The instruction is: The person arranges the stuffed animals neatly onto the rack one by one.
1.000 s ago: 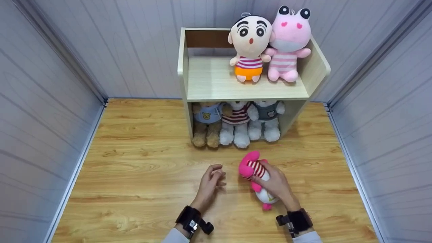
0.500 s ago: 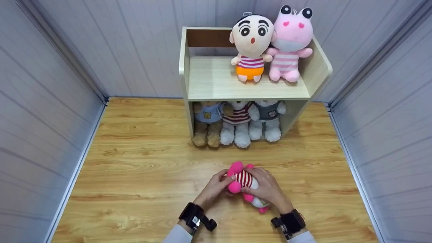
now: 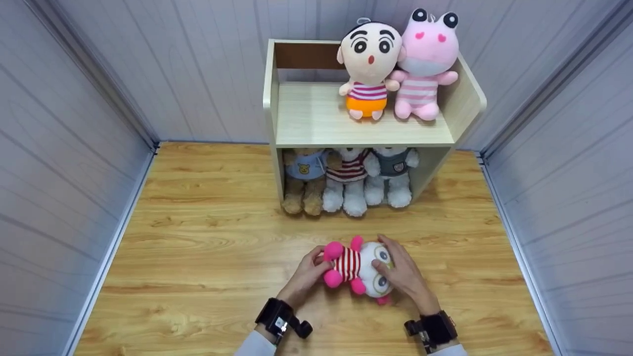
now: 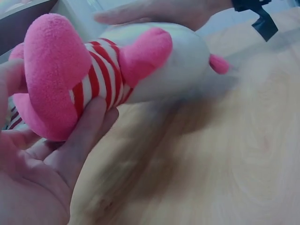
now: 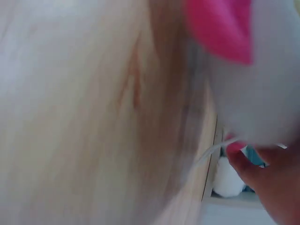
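Observation:
A plush toy [image 3: 349,263] with a white head, big ringed eyes, pink limbs and a red-and-white striped body lies sideways between the hands, low over the floor. At its foot end my left hand [image 3: 307,274] grips the lower body, thumb against the stripes; in the left wrist view its fingers reach behind the pink legs. My right hand [image 3: 406,274] holds the head, thumb across the face and fingers along the far side. The right wrist view is blurred and shows the white head [image 5: 262,93] close up, with a thin loop of cord beside it.
Beyond the hands stands a two-tier wooden shelf [image 3: 301,113]. A plush boy [image 3: 366,99] and a pink frog plush [image 3: 418,91] sit on its upper tier. Three teddy bears [image 3: 347,193] stand below. Panel walls [image 3: 59,173] enclose the wood floor [image 3: 198,247].
The left hand came in from the left and took hold of the toy's lower end. The toy moved left and turned face up, and the right hand shifted from its body to its head.

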Demonstrator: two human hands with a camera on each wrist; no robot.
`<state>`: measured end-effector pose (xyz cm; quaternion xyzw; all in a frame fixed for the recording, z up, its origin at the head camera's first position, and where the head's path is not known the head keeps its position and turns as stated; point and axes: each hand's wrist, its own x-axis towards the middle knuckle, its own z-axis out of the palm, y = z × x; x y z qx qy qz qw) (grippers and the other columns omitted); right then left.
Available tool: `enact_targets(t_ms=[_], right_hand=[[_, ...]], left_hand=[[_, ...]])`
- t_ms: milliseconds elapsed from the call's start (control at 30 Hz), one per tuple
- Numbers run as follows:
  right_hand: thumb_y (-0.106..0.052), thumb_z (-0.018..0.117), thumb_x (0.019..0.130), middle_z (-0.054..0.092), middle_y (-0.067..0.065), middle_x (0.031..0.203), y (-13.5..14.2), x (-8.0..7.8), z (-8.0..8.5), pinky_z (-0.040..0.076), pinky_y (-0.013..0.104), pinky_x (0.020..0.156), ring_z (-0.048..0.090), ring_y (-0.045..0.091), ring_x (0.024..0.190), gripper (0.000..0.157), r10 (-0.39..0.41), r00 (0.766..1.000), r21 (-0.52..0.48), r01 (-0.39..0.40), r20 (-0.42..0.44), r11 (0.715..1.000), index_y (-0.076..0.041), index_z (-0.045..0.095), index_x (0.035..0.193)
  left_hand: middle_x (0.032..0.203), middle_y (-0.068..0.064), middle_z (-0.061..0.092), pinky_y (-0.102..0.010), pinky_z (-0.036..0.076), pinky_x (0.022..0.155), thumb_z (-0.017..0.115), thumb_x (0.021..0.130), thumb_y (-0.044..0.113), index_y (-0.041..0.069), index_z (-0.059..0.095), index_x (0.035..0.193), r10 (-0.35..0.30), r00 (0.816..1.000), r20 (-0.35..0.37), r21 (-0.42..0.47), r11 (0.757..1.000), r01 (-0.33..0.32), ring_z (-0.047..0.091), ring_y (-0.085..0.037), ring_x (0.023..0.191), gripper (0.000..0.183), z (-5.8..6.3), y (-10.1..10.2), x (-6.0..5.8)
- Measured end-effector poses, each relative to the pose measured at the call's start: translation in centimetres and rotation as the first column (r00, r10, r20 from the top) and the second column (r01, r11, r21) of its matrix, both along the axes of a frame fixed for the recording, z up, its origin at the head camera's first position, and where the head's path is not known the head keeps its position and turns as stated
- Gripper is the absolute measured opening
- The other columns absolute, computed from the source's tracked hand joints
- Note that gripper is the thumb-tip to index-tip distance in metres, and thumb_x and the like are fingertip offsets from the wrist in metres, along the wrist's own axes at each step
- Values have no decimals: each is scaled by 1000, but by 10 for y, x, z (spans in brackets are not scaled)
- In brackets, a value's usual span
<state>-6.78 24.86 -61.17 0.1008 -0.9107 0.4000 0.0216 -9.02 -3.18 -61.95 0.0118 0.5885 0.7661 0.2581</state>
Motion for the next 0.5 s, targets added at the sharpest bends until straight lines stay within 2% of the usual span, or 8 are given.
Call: enact_targets(t_ms=[133,233,300,400,500], right_hand=[[-40,68,96,55,22,145,6,-3,2,40,61,110,53,43,130,69,-84,996,-64,83,-10,994,-5,49,152],[-26,65,100,49,25,149,3,-4,4,38,59,112,50,44,134,62,-125,989,-203,138,74,969,-1,45,153],[-22,61,103,47,26,152,-1,-3,5,38,56,114,48,43,137,60,-158,976,-294,196,150,935,0,41,155],[-20,55,107,44,26,154,-9,-2,6,41,46,114,45,42,140,58,-179,951,-412,272,250,870,3,35,157],[-20,51,109,43,26,154,-16,-2,7,49,36,105,48,38,136,57,-166,929,-507,323,331,799,2,32,158]], left_hand=[[118,-12,69,-35,57,91,63,91,6,2,56,130,47,999,26,54,997,-48,68,-23,104,40,2,-7,-2],[118,-12,69,-33,57,90,62,90,4,2,55,132,97,995,20,86,991,-98,67,-22,104,42,1,-10,-2],[120,-11,68,-32,56,89,62,91,2,1,53,134,135,991,0,104,985,-135,67,-21,105,44,1,-10,-1],[128,-13,66,-33,56,92,61,90,1,0,51,138,196,980,-7,153,969,-193,66,-22,110,49,-1,-9,4],[136,-13,62,-36,53,100,61,91,-1,1,48,140,246,969,21,234,941,-244,63,-24,118,51,-3,-6,10]])
